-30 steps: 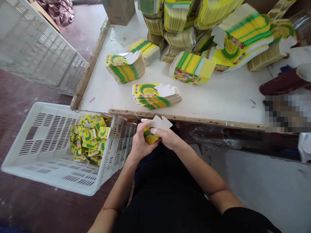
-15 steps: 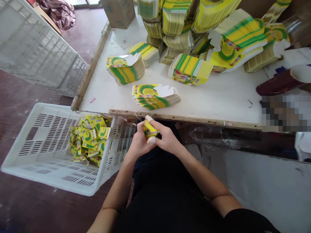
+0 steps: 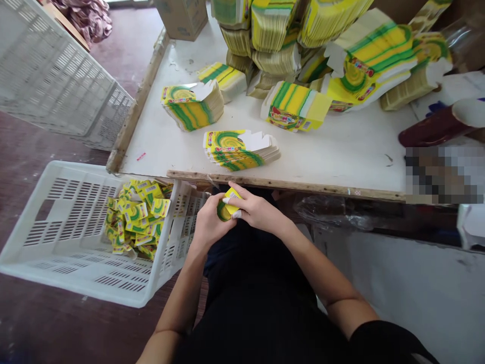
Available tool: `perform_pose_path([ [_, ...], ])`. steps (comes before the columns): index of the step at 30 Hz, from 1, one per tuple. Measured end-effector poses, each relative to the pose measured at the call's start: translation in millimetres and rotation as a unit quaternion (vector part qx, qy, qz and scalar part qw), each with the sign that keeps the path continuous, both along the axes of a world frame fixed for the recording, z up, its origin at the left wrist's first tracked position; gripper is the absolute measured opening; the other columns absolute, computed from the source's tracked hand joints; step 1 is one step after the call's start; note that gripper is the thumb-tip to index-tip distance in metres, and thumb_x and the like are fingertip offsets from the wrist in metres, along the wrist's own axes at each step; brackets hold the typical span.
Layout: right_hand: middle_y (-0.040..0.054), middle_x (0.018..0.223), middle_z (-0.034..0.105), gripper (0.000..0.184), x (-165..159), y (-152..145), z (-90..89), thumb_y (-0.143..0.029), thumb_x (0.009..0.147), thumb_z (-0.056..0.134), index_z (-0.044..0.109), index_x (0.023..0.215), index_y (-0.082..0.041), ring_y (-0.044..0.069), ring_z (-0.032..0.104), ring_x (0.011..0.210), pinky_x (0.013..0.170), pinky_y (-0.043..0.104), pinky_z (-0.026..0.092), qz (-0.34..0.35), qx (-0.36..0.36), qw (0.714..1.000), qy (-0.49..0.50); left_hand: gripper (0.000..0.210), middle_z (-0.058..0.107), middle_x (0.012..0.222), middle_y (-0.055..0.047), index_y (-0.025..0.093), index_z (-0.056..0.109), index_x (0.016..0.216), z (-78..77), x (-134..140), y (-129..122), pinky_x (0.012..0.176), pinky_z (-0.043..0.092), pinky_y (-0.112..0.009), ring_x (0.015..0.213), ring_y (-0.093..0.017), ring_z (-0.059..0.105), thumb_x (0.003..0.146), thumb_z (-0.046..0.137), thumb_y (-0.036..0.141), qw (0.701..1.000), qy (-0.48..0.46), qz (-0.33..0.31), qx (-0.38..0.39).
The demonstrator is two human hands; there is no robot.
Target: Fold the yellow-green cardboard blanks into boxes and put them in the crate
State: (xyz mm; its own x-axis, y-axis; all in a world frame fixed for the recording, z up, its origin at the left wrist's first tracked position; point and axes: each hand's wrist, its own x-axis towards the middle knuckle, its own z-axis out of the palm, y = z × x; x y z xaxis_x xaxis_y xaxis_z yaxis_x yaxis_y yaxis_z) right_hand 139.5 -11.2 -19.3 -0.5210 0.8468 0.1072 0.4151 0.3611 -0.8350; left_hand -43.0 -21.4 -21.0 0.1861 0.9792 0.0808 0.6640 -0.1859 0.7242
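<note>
Holding a small yellow-and-green carton between them, left grip and right grip sit near the counter.

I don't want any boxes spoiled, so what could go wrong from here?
The left hand and right hand both hold the small box, so pressing too hard might crease it. The fanned stack of flat boxes lies near the table edge; a bump could perhaps send some off.
</note>
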Motion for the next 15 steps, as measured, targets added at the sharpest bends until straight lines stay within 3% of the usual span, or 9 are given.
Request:
perform_pose_path([
  [5, 0.0173, 0.140, 0.058, 0.023, 19, 11, 10.8, -0.015, 0.087, 0.065, 0.074, 0.107, -0.018, 0.029, 0.053, 0.133, 0.106, 0.043, 0.048, 0.062, -0.008, 0.998, -0.006, 0.048, 0.075, 0.098, -0.006, 0.019, 0.064, 0.108, 11.2, 0, 5, 0.080, 0.058, -0.035, 0.085, -0.023, 0.072, 0.063, 0.074, 0.032, 0.997, -0.025, -0.040, -0.054],
  [7, 0.0164, 0.135, 0.061, 0.023, 21, 12, 10.8, -0.015, 0.082, 0.070, 0.076, 0.103, -0.019, 0.029, 0.054, 0.132, 0.105, 0.043, 0.048, 0.047, -0.021, 0.999, 0.010, 0.049, 0.075, 0.100, -0.007, 0.018, 0.064, 0.109, 13.2, 2, 7, 0.082, 0.058, -0.036, 0.086, -0.024, 0.072, 0.063, 0.074, 0.031, 0.997, -0.018, -0.045, -0.059],
  [11, 0.0169, 0.143, 0.055, 0.025, 8, 4, -0.9, -0.011, 0.074, 0.073, 0.077, 0.098, -0.019, 0.030, 0.055, 0.131, 0.108, 0.045, 0.044, -0.044, -0.058, 0.996, 0.047, 0.050, 0.074, 0.106, -0.008, 0.019, 0.063, 0.110, 9.6, 8, 5, 0.084, 0.058, -0.038, 0.092, -0.026, 0.071, 0.061, 0.071, 0.028, 0.998, -0.005, -0.025, -0.050],
  [15, 0.0142, 0.151, 0.048, 0.043, -5, 1, -5.8, -0.017, 0.079, 0.070, 0.068, 0.122, -0.022, 0.028, 0.048, 0.138, 0.112, 0.043, 0.041, -0.010, -0.047, 0.995, 0.093, 0.053, 0.072, 0.106, -0.008, 0.019, 0.059, 0.114, 4.0, -13, 2, 0.085, 0.057, -0.038, 0.094, -0.025, 0.070, 0.065, 0.072, 0.034, 0.997, -0.039, -0.013, -0.066],
])
